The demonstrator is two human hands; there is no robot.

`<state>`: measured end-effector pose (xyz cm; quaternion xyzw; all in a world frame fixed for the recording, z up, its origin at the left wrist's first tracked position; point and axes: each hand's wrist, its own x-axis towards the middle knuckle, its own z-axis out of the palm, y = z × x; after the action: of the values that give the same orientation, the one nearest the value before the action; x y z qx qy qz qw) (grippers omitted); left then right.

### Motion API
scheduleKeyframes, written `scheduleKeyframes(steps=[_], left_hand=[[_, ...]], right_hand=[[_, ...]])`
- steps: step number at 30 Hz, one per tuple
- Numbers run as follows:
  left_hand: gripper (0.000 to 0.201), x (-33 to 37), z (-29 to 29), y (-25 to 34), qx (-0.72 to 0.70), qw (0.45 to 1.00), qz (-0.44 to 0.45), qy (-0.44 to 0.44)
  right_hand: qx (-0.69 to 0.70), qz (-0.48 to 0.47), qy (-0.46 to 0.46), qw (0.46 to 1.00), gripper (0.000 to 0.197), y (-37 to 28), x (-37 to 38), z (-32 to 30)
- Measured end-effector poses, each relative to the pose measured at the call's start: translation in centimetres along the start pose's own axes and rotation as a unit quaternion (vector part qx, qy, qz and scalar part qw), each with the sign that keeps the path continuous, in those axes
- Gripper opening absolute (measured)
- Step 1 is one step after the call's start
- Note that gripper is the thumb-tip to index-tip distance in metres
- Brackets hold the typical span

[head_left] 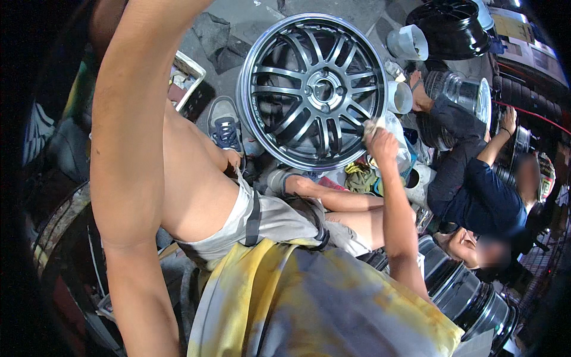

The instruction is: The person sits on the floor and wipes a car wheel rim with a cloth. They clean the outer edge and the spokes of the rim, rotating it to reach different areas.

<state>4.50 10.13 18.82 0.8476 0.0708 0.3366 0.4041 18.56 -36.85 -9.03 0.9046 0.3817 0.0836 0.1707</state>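
Note:
A dark grey multi-spoke alloy wheel point(297, 83) with a polished outer lip lies face up on the floor before me. My right hand point(382, 144) is closed around a small pale rag point(372, 128), which touches the wheel's lip at its near right side. My left arm point(128, 149) rises along the left of the view and leaves at the top edge, so its hand is out of sight. My shoe point(225, 131) stands close to the wheel's left side.
Another person in dark clothes point(479, 190) sits at the right among more wheels point(461, 92). Translucent tubs point(408, 43) stand beyond my wheel. A black wheel point(449, 30) is at the far right, a white tray point(191, 71) at the left. Crumpled cloths point(361, 178) lie near my leg.

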Motion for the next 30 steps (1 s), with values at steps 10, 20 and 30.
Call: scheduleKeyframes(steps=[10, 20, 30], left_hand=[[0.029, 0.5, 0.1, 0.3, -0.035, 0.994, -0.028, -0.100], [0.028, 0.7, 1.5, -0.7, 0.032, 0.987, -0.001, -0.155], [0.037, -2.3, 7.3, -2.7, -0.104, 0.845, 0.009, -0.524]], right_hand=[[0.523, 0.003, -0.451, 0.723, 0.031, -13.5, -5.3, -13.7], [0.388, 0.117, 0.016, 0.914, 0.032, -9.3, 3.0, -9.4], [0.858, 0.136, -0.004, 0.495, 0.021, -11.4, 9.1, -20.9]])
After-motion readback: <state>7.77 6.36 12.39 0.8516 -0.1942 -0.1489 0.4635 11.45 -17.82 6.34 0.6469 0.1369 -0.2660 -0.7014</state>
